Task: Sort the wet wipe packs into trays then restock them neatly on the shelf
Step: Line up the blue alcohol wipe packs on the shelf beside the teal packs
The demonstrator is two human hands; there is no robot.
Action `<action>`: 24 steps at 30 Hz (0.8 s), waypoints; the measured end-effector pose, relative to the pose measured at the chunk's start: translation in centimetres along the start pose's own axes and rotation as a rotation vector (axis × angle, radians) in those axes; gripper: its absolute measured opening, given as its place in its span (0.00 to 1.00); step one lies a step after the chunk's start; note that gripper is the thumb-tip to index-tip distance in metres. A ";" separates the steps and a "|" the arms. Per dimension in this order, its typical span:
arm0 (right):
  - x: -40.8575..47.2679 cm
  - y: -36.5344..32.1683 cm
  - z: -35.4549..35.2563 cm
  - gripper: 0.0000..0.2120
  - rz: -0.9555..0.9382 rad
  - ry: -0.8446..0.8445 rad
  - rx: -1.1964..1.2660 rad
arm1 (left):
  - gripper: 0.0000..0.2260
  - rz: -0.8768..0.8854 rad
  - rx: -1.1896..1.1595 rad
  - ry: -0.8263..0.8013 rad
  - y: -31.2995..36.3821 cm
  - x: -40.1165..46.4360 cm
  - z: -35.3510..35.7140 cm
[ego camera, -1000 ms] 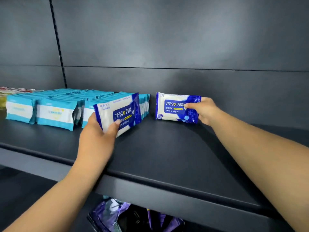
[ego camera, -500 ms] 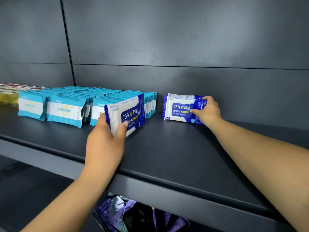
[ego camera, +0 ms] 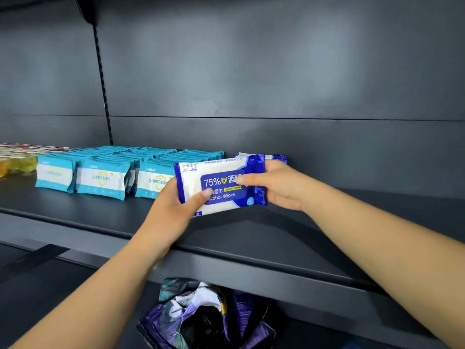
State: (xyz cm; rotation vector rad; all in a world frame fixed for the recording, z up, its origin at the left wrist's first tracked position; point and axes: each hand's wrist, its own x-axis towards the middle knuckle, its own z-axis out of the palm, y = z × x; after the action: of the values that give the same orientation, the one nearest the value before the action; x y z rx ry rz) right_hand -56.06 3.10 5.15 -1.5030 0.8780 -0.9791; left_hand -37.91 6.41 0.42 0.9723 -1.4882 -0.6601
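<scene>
Your left hand (ego camera: 173, 205) and right hand (ego camera: 279, 187) both pinch one blue pack (ego camera: 219, 185) above the shelf (ego camera: 100, 217); teal packs (ego camera: 100, 180) sit at nine o'clock.

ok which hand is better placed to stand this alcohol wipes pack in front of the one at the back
Right. The right hand grips the alcohol wipes pack at the end beside the rear pack; the left hand holds the far end.

the blue pack (ego camera: 221, 187) shows "75%", a part of "alcohol wipes" and chinese signs "湿巾". the teal packs (ego camera: 100, 181) carry small chinese text, too blurred to read.
</scene>
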 end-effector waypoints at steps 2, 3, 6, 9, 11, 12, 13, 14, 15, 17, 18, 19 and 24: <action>-0.5 -0.2 -0.9 0.08 -0.069 0.110 -0.012 | 0.06 0.016 0.100 0.032 0.3 0.0 0.5; -0.5 -0.5 -1.5 0.07 -0.116 0.181 0.013 | 0.08 0.004 0.186 0.046 0.3 -0.1 0.7; -0.1 -1.5 -3.8 0.06 -0.228 0.453 0.175 | 0.16 0.020 0.567 -0.030 -0.5 -1.1 0.5; 1.4 -1.8 -5.9 0.06 -0.191 0.622 0.205 | 0.13 0.037 0.764 -0.080 -1.5 -2.0 0.6; 2.5 -1.1 -6.3 0.07 -0.117 0.607 0.163 | 0.11 0.037 0.760 -0.070 -1.7 -1.9 0.5; 3.3 -0.5 -6.3 0.07 -0.079 0.592 0.133 | 0.09 0.038 0.752 -0.081 -1.8 -1.6 0.5; 4.1 0.1 -6.2 0.08 -0.045 0.586 0.094 | 0.09 0.037 0.751 -0.096 -1.8 -1.5 0.5; 4.9 0.8 -6.2 0.08 -0.010 0.589 0.052 | 0.08 0.034 0.752 -0.105 -1.9 -1.5 0.4; 5.6 1.4 -6.1 0.09 0.021 0.593 0.021 | 0.09 0.038 0.753 -0.110 -2.0 -1.4 0.5; 6.7 2.6 -6.3 0.10 0.074 0.584 -0.016 | 0.10 0.054 0.756 -0.104 -2.2 -1.4 0.5; 7.1 3.0 -6.5 0.12 0.099 0.572 -0.044 | 0.10 0.063 0.754 -0.096 -2.2 -1.4 0.5; 7.5 3.6 -6.6 0.16 0.123 0.556 -0.073 | 0.10 0.065 0.755 -0.092 -2.3 -1.3 0.4; 8.5 4.5 -8.1 0.21 0.160 0.521 -0.189 | 0.10 0.085 0.763 -0.093 -2.3 -1.4 0.4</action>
State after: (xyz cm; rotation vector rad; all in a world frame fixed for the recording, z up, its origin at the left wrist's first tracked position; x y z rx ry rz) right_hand -60.33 -8.35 2.31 -1.3223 1.4732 -1.2169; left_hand -37.86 6.42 -2.31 1.4468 -1.8991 -0.0497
